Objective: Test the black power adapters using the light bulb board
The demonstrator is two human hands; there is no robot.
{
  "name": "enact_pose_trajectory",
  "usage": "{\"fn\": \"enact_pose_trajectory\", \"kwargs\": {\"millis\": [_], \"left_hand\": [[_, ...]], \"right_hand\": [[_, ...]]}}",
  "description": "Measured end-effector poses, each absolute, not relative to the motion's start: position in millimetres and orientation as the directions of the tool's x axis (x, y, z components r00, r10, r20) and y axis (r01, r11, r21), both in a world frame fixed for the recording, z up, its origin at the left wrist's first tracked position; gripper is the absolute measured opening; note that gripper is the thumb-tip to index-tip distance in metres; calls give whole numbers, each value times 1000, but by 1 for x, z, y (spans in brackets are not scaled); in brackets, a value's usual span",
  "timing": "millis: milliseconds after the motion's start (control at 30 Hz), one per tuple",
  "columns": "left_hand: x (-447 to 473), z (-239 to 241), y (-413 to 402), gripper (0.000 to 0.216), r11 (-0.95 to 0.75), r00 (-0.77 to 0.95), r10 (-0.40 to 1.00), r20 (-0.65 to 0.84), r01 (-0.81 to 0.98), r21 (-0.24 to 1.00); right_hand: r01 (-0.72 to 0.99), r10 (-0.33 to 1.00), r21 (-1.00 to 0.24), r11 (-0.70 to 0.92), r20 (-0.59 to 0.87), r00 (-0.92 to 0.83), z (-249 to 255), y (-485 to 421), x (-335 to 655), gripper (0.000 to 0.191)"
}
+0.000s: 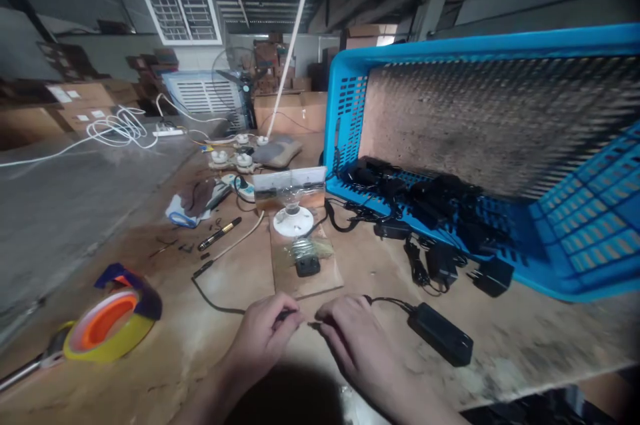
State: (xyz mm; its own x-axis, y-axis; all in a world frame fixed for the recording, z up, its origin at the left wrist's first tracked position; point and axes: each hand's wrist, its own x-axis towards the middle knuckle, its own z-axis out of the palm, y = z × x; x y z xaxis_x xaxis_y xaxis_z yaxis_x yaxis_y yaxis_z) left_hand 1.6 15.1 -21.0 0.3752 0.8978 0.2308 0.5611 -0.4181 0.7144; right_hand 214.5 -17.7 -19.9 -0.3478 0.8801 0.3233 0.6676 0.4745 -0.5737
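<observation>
Here I was, watching from far off, with both hands low over the desk [200, 352], fingertips close but apart! The left hand [265, 328] had thumb and forefinger pinched on the end of a black cord [217, 306], which trailed away leftward. Opposite it, the right hand [353, 332] was pinching a thin plug [314, 325], its tip aimed at the left.

Just right of that hand, a black adapter [441, 335] lay on its side, its cord running up behind the knuckles, where I lost it. Well to the left sat a roll of yellow tape [117, 349].

Straight ahead, a square black plug [307, 266] rested on a flat board [320, 284], with a round white lamp holder [293, 222] behind it and a pen [220, 233] over to the left. On the right, a blue basket [480, 40] tipped towards me, black adapters [435, 202] heaped inside! Farther back, I caught a fan [244, 86] and cartons [290, 112].
</observation>
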Motion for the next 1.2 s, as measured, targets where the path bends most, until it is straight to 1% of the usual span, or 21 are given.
{"fn": "enact_pose_trajectory", "kwargs": {"millis": [100, 167, 233, 300, 333, 367, 400, 433, 500, 567, 667, 767, 933, 1067, 1133, 1200], "left_hand": [[3, -19, 15, 18, -382, 361, 910, 202, 542, 749], [4, -18, 15, 17, -371, 361, 912, 194, 526, 765], [3, -17, 14, 18, -370, 362, 911, 196, 513, 775], [3, -18, 14, 18, -367, 356, 913, 198, 507, 780], [2, -18, 14, 18, -363, 349, 916, 198, 509, 780], [2, -19, 15, 18, -358, 344, 919, 195, 514, 780], [3, -18, 15, 17, -354, 338, 921, 195, 515, 780], [3, -18, 15, 17, -349, 331, 923, 194, 513, 784], [4, -16, 14, 16, -325, 328, 928, 175, 487, 811], [5, -12, 13, 14, -261, 342, 933, 112, 427, 866], [6, -6, 11, 14, -143, 389, 921, 3, 331, 933], [8, -3, 11, 16, -94, 392, 919, -37, 310, 946], [10, -3, 12, 22, -80, 380, 924, -39, 294, 953], [6, -8, 13, 22, -88, 416, 908, -50, 306, 948], [3, -12, 12, 24, -149, 477, 878, -36, 345, 927], [1, -17, 12, 24, -291, 558, 829, 21, 400, 869]], "right_hand": [[527, 889, -717, 457, 392, -237, -18, -21, 219, 16], [471, 890, -756, 455, 404, -212, -14, -21, 221, 17], [517, 888, -723, 459, 361, -284, -11, -19, 222, 14], [616, 870, -621, 485, 273, -410, -10, -17, 223, 15], [653, 859, -569, 500, 229, -458, -11, -16, 224, 11], [670, 848, -534, 516, 206, -489, -12, -16, 224, 6], [672, 845, -527, 520, 205, -493, -12, -16, 225, 7], [662, 854, -552, 507, 222, -470, -13, -16, 225, 11], [589, 886, -667, 455, 271, -377, -13, -18, 224, 13], [493, 909, -768, 408, 291, -299, -11, -18, 221, 13], [438, 907, -806, 398, 275, -319, -9, -19, 214, 15], [452, 902, -802, 391, 236, -362, -5, -20, 209, 19], [506, 904, -772, 385, 204, -376, 3, -23, 213, 22], [556, 867, -681, 477, 261, -425, -7, -24, 209, 22], [602, 851, -609, 516, 285, -441, -12, -24, 203, 22], [639, 849, -567, 519, 257, -462, -10, -26, 206, 22]]}}
